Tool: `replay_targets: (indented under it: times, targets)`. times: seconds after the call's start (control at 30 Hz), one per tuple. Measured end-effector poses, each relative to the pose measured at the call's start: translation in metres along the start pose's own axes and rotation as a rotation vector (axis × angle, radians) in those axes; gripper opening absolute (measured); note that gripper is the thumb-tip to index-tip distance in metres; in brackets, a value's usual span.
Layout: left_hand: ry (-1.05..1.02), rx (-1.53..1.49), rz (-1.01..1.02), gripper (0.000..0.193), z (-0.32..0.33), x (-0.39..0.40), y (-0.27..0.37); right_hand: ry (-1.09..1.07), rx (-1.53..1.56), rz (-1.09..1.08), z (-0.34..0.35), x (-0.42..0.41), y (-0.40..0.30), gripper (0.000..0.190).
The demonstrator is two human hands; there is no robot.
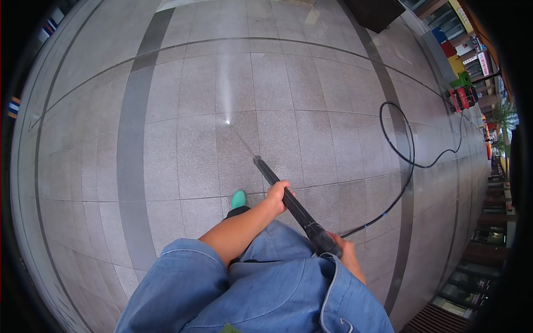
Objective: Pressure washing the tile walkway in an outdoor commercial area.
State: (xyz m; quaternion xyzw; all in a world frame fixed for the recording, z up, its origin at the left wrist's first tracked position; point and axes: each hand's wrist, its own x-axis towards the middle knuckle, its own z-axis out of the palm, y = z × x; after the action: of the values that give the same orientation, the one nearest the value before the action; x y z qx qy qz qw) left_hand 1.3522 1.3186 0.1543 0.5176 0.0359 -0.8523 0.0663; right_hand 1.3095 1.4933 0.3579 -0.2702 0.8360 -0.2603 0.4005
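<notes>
A black pressure-washer gun [306, 220] slants across in front of my body. My left hand [278, 197] is wrapped around its barrel, about halfway along. At the rear end, my right hand [346, 252] holds the grip; the gun body and my sleeve hide part of that hand, so the trigger is out of sight. A thin metal lance [245, 140] extends forward from the barrel over the paving. From its nozzle a white fan of water [226, 89] shoots away from me onto the stone tiles [275, 137].
A black hose [411, 166] runs from near my right hand, loops on the ground at right and leads to a red wheeled machine [463, 99]. A dark box-like object [374, 14] stands at the far upper right. My green boot [238, 199] shows below the lance. Shopfronts line the right side.
</notes>
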Motion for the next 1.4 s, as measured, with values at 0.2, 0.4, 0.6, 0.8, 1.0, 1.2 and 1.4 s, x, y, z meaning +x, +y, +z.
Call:
replay_targets:
  times: [0.2, 0.4, 0.6, 0.8, 1.0, 1.2, 1.4]
  targets:
    - [0.004, -0.023, -0.020, 0.021, -0.002, -0.001, 0.005, 0.010, 0.023, 0.020, 0.002, 0.000, -0.011, 0.040]
    - [0.022, -0.013, -0.018, 0.018, -0.002, -0.002, 0.005, 0.009, -0.046, 0.004, 0.002, 0.000, -0.011, 0.041]
    - [0.010, 0.025, -0.013, 0.017, -0.003, -0.007, 0.004, 0.007, -0.048, -0.024, 0.003, -0.002, -0.006, 0.042]
    - [0.006, 0.004, -0.012, 0.017, -0.006, -0.005, 0.003, -0.008, -0.049, 0.028, 0.003, -0.004, -0.010, 0.043]
    - [0.015, 0.013, -0.010, 0.017, -0.007, -0.006, 0.002, -0.013, -0.051, 0.005, 0.002, -0.005, -0.011, 0.044]
    - [0.006, -0.029, -0.022, 0.020, -0.010, -0.004, 0.001, -0.033, 0.069, 0.039, 0.004, -0.005, 0.001, 0.045]
    - [0.023, -0.016, -0.018, 0.019, -0.010, -0.008, -0.001, -0.026, 0.005, 0.037, 0.004, -0.011, -0.014, 0.047]
